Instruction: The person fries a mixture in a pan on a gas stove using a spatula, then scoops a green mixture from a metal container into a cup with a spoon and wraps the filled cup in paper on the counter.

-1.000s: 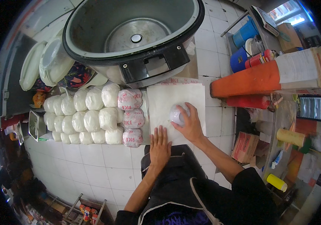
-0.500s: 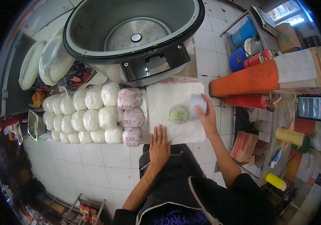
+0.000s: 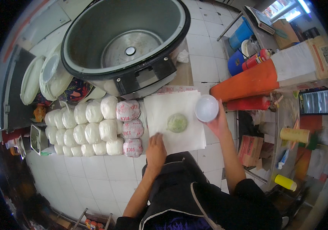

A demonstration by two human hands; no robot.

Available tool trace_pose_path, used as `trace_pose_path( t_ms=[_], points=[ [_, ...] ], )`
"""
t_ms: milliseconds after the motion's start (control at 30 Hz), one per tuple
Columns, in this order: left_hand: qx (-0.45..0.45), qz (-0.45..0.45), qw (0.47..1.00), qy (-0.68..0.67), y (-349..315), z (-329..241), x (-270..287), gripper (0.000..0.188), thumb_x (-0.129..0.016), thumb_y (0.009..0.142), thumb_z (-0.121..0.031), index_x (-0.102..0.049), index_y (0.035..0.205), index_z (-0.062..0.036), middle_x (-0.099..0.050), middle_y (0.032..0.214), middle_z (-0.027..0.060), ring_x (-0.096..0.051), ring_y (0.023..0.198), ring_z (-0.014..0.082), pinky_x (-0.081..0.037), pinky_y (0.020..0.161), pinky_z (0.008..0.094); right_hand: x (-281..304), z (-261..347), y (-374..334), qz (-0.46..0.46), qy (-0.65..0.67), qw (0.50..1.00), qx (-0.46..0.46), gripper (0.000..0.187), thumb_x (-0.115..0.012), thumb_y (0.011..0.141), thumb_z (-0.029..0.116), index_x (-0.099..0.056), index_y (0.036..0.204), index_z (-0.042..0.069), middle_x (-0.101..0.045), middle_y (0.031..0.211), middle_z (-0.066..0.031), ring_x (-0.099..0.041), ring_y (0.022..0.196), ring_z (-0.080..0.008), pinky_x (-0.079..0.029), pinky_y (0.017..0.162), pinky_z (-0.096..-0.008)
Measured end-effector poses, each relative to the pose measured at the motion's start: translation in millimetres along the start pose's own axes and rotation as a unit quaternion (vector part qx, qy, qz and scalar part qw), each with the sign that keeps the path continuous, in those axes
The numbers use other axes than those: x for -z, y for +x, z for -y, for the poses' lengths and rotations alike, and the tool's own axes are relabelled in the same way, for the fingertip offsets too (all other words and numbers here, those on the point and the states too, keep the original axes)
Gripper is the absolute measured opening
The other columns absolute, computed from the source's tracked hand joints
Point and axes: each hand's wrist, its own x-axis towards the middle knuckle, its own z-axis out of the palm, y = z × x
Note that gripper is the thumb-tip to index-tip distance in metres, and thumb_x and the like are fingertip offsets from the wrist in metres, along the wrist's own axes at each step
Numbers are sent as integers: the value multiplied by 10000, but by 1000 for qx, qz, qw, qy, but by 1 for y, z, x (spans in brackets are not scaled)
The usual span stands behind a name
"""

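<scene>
My right hand (image 3: 220, 124) holds a small, round whitish bowl (image 3: 206, 108) over the right edge of a stack of white paper sheets (image 3: 160, 109). The bowl's open side faces up and its inside looks bare. On the top sheet sits a domed, pale greenish mound of rice (image 3: 177, 123), apart from both hands. My left hand (image 3: 156, 151) is at the stack's lower left edge with fingers curled in; what the fingertips pinch, if anything, is hidden and a little blurred.
Left of the paper, several red-printed wrapped bundles (image 3: 133, 129) adjoin rows of white wrapped bundles (image 3: 92, 133). A large, open cooker pot (image 3: 146, 82) stands beyond. An orange padded beam (image 3: 244, 80), a red fire extinguisher (image 3: 248, 103) and shelves lie to the right.
My right hand has turned the bowl upward and moved it slightly away from the mound. My left hand, flat on the paper before, has curled its fingers and drawn back. The whole view has shifted slightly.
</scene>
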Motion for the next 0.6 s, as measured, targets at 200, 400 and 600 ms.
trace_pose_path(
  t_ms=[200, 400, 600],
  points=[
    [-72, -94, 991, 63, 107, 16, 8, 275, -627, 929, -74, -670, 1196, -26, -624, 1270, 105, -577, 1205, 324, -586, 878, 423, -22, 32, 76, 86, -11, 993, -75, 701, -495, 1023, 624, -505, 1466, 81, -535, 1496, -128, -538, 1358, -325, -419, 1121, -609],
    [-99, -56, 993, 21, 127, 34, 4, 141, -633, 928, -76, -657, 1050, -10, -606, 1063, 128, -583, 1060, 329, -551, 834, 448, -35, 35, 136, 45, -137, 989, -26, 780, -549, 973, 675, -496, 1452, 62, -598, 1371, -163, -613, 1232, -313, -543, 958, -527],
    [-104, -41, 990, 79, 132, 29, 1, 121, -597, 945, -70, -617, 1039, 2, -578, 1078, 146, -552, 1084, 348, -469, 949, 471, -51, 25, 173, 3, -345, 938, 40, 766, -585, 984, 594, -475, 1427, -22, -601, 1214, -190, -716, 985, -296, -611, 700, -413]
  ],
)
